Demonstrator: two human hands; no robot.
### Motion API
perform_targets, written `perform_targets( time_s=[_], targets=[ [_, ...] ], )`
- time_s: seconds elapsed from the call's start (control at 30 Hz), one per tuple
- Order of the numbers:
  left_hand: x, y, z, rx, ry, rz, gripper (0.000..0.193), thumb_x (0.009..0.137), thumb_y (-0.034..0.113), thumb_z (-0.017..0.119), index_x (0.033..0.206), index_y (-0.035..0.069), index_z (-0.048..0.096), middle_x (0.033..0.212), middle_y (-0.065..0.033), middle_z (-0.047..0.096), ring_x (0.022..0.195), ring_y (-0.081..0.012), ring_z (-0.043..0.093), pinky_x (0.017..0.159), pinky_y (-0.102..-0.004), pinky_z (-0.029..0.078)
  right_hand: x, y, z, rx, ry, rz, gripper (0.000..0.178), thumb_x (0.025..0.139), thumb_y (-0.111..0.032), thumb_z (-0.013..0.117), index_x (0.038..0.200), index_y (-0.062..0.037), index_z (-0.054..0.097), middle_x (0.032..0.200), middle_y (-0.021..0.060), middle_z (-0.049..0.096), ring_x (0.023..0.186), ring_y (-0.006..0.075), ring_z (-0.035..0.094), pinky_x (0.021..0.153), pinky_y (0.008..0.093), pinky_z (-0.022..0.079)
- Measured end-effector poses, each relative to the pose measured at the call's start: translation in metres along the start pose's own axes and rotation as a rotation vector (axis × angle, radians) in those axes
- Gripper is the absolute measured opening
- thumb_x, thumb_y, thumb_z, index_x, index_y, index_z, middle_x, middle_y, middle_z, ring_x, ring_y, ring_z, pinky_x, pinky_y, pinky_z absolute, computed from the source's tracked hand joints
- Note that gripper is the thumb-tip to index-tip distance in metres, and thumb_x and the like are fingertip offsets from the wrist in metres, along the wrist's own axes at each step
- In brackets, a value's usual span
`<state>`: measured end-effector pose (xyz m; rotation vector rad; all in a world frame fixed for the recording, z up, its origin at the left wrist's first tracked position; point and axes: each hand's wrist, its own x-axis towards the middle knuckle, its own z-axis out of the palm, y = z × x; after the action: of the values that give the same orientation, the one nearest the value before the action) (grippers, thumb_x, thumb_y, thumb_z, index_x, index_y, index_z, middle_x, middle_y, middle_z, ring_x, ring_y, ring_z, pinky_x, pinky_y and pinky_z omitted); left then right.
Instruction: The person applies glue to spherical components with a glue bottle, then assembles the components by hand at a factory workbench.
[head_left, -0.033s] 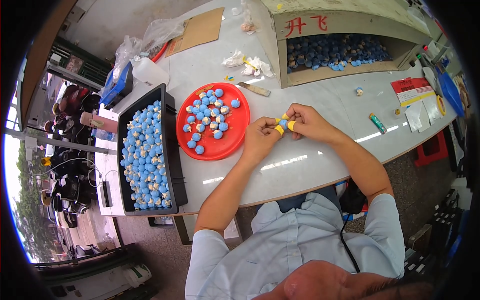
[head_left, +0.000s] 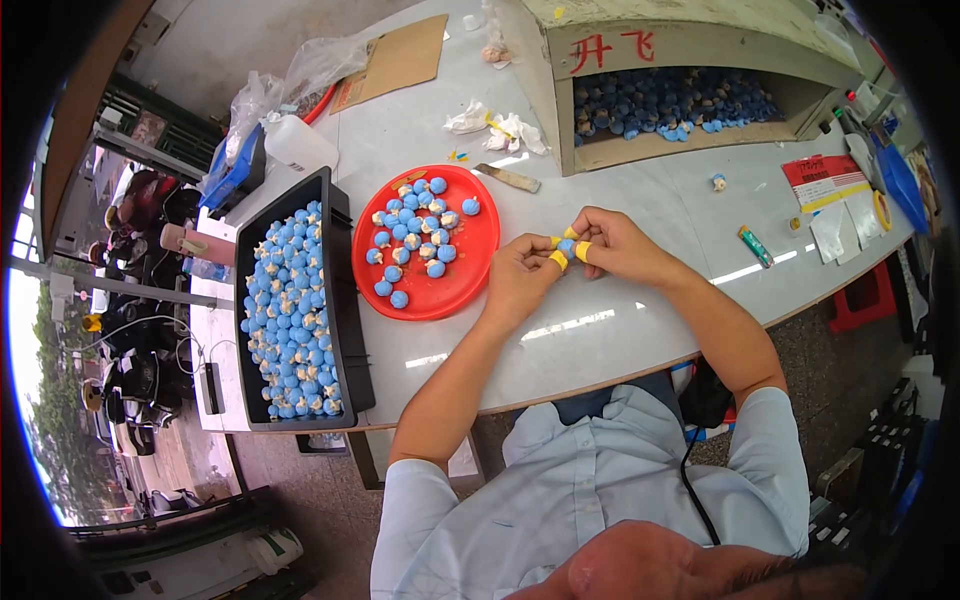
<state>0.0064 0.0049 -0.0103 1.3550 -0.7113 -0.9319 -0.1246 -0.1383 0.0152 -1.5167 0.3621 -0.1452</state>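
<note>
Over the table, to the right of a round red tray [head_left: 440, 300], both my hands meet at a small blue ball [head_left: 567, 248]. My left hand [head_left: 520, 277] pinches it from the left and my right hand [head_left: 625, 247] from the right. Yellow bands wrap several of my fingertips. Fingers cover much of the ball, so its cream-coloured part, if it has one, is hidden. Several blue balls with cream, pointed bits [head_left: 411, 225] lie in the tray. Left of it, a long black bin [head_left: 345, 300] is heaped with the same kind of ball.
A metal box [head_left: 560, 110] at the back holds many darker blue pieces [head_left: 665, 105]. A flat blade [head_left: 510, 178] and crumpled white scraps [head_left: 515, 130] lie before it. Rightward are a single ball [head_left: 718, 183], a green tube [head_left: 755, 246] and a tape roll [head_left: 881, 211]. A white jug [head_left: 300, 145] stands far left.
</note>
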Motion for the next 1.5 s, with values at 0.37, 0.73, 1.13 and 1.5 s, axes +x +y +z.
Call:
perform_targets(
  time_s=[0.37,0.73,1.13,1.5],
  targets=[
    [0.0,-0.001,0.0,0.042,0.001,0.049,0.019,0.083,-0.001,0.065,0.1,-0.007,0.059,0.086,-0.0084,0.065,0.075,-0.0075,0.061,0.066,-0.0198,0.05,-0.002,-0.001,0.0,-0.005,-0.012,-0.029,0.018,0.081,-0.002,0.054,0.098,0.001,0.051,0.087,0.0067,0.058,0.065,0.0094,0.059,0.055,0.0227,0.05],
    [-0.001,0.003,0.001,0.022,-0.015,0.035,0.019,0.083,-0.002,0.064,0.1,-0.008,0.059,0.086,-0.0098,0.065,0.075,-0.0092,0.062,0.066,-0.0205,0.051,-0.002,-0.003,0.001,-0.028,0.006,0.004,0.017,0.081,-0.002,0.055,0.097,0.0012,0.051,0.086,0.0068,0.058,0.064,0.0095,0.059,0.054,0.0228,0.049],
    [0.002,0.012,-0.006,-0.127,-0.026,-0.129,0.019,0.087,0.003,0.061,0.103,-0.006,0.058,0.095,-0.0126,0.066,0.08,-0.0169,0.068,0.068,-0.0249,0.056,-0.004,-0.015,-0.003,0.024,-0.035,0.054,0.024,0.08,-0.001,0.051,0.104,-0.0014,0.052,0.09,0.005,0.058,0.069,0.0089,0.057,0.06,0.0216,0.049],
    [0.0,0.017,-0.008,-0.271,-0.015,-0.221,0.019,0.09,0.012,0.06,0.103,-0.001,0.059,0.093,-0.0091,0.067,0.077,-0.0135,0.066,0.067,-0.0229,0.054,0.0,-0.005,-0.014,0.036,0.229,-0.045,0.025,0.077,0.004,0.048,0.1,-0.0013,0.057,0.08,0.0013,0.055,0.065,0.0064,0.047,0.055,0.0225,0.04]
  ],
)
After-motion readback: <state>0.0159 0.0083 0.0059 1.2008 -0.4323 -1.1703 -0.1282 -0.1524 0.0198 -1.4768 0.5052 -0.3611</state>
